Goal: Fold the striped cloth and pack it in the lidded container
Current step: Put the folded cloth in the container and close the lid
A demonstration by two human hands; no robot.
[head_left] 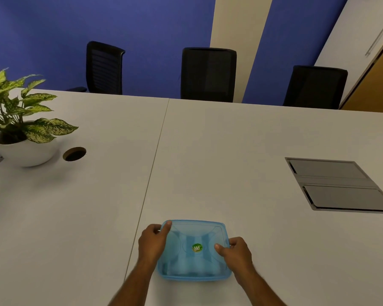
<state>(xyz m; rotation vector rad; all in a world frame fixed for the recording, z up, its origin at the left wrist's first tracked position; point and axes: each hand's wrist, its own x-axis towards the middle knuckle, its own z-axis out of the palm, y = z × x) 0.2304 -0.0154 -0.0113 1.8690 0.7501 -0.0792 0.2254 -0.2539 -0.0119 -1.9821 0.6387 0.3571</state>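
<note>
- Both hands are gripping the lidded container (194, 250) in the head view: the left hand (153, 244) is closing its grip on the far-left corner, thumb lying over the lid edge, and the right hand (236, 253) is clamping the right rim, thumb pressing down on the lid.
- Sitting on the white surface (230, 151) close to the person, the container is showing its blue translucent lid in place, with a round green sticker (197, 248) at its middle.
- Pale and blue bands are showing faintly through the lid; that is probably the striped cloth already lying folded inside, though the plastic is blurring it.
- Judging by looks, the box is handling as light, thin, slightly flexing plastic, smooth and a little slippery; holding it at opposite rims and pressing along the edges seems the safest way to seat the lid.
- A potted plant (20, 120) is standing well apart at the far left.
</note>
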